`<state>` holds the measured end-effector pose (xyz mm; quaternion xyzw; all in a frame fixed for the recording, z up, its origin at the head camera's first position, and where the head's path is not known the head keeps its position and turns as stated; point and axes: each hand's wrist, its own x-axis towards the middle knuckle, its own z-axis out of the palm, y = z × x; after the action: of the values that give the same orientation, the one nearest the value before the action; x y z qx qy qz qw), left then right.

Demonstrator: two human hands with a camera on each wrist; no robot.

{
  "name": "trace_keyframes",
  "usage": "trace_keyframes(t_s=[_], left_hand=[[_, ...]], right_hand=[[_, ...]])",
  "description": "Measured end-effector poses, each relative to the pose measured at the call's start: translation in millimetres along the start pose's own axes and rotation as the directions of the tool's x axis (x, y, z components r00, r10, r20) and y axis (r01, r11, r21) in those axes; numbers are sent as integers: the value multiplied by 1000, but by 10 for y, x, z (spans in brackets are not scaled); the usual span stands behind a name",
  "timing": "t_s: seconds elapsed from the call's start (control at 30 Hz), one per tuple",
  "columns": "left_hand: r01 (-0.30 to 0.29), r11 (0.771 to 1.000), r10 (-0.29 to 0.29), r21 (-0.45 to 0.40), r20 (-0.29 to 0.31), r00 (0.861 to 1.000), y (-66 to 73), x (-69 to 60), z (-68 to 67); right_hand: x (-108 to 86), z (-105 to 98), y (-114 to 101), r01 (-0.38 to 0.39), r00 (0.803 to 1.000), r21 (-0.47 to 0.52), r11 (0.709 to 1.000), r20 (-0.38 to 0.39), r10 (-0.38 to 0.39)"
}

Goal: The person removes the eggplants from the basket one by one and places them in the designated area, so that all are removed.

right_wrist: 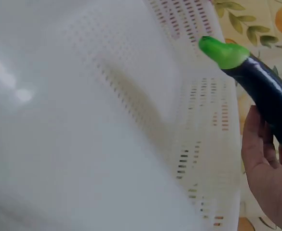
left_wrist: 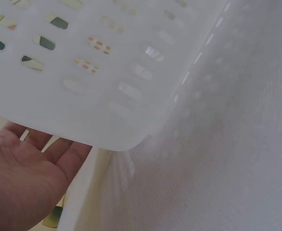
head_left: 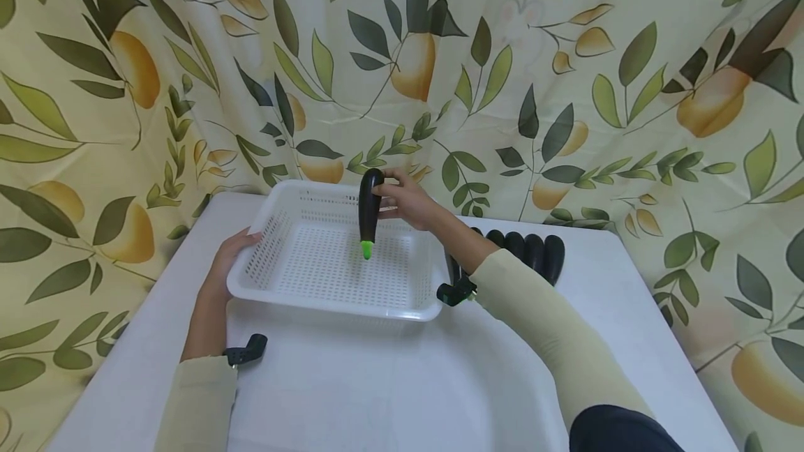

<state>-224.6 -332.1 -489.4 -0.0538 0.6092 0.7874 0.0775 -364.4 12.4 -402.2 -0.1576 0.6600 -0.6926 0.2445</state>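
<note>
My right hand (head_left: 410, 199) holds a dark purple, nearly black eggplant (head_left: 370, 204) by its upper part, thumb and fingers around it. Its bright green stem end points down, over the inside of a white perforated plastic basket (head_left: 333, 312). The right wrist view shows the same eggplant (right_wrist: 266, 91) above the basket's wall, with the fingers behind it. At the basket's left side, my left hand (head_left: 234, 257) holds the rim. Seen from the left wrist, the palm of that hand (left_wrist: 30, 173) faces the camera and its fingertips are hidden behind the rim.
Several more dark eggplants (head_left: 534, 253) lie side by side on the white table (head_left: 377, 382), right of the basket and partly behind my right forearm. A curtain with printed leaves and fruit (head_left: 402, 124) hangs along the table's back and sides.
</note>
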Motion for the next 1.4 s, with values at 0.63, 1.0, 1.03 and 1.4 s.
trace_keyframes(t_s=[0.63,1.0,1.03,1.4], left_hand=[[0,1000,0,-11,-18,1000,12,-6,3],[15,1000,-15,2,-27,1000,-2,-10,3],[16,1000,-16,1,-25,1000,-1,-11,6],[6,1000,-6,-5,-25,1000,-4,-26,-4]], right_hand=[[-485,-390,85,19,991,0,1000,-135,-19],[-751,-654,91,71,972,-41,997,-223,-79],[-776,-690,98,72,971,-47,996,-225,-81],[-1090,-1017,128,36,957,-69,997,-285,-55]])
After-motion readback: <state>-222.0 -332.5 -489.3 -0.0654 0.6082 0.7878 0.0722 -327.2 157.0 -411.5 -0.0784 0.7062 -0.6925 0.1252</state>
